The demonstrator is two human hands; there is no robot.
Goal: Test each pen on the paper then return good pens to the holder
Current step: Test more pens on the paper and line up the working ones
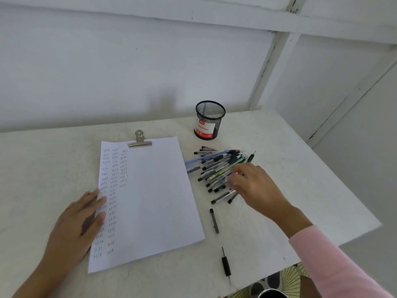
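- One hand sits far left: the left hand [79,224] lies flat with its fingers straight. Its fingertips press the left edge of the paper [150,201], and it grips nothing.
- The paper is a thin, floppy sheet with rows of small test marks down its left side. A metal clip [140,140] holds it at the top. I judge it would slide on the table [43,158] without that flat hand.
- Just right of the paper lie two strays: a short dark piece [214,220] and, nearer me, a stray pen [226,265]. Both are apart from either hand.
- The mesh holder [210,120] stands upright behind the heap, well apart from both hands. I see no pens standing in it.
- The pens [217,168] lie in a loose heap between the holder and the right hand, barrels crossing. Each looks light, stiff, smooth and round, so I expect them to roll and slip. I'd pinch one mid-barrel, thumb against two fingers, and lift it clear so its neighbours don't scatter.
- The right hand [255,186] is on the heap's right side, palm down, fingers reaching in among the barrels. The fingertips are blurred, so I cannot tell whether they have pinched a pen.
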